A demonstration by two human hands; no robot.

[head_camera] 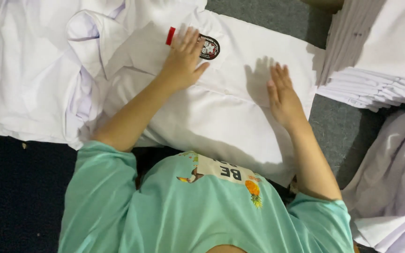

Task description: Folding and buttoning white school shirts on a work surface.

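Observation:
A white shirt (230,112) lies folded flat in front of me on the dark floor. It carries a dark round badge (210,47) and a small red tab (170,36) near its top. My left hand (182,58) presses flat on the shirt just left of the badge, fingers spread. My right hand (282,96) hovers edge-on over the shirt's right half, fingers straight and together, casting a shadow on the cloth. Neither hand holds anything.
A heap of loose white shirts (33,70) spreads to the left. A neat stack of folded white shirts (376,61) stands at the upper right. More white cloth (394,187) lies at the lower right. Grey carpet (338,131) shows between them.

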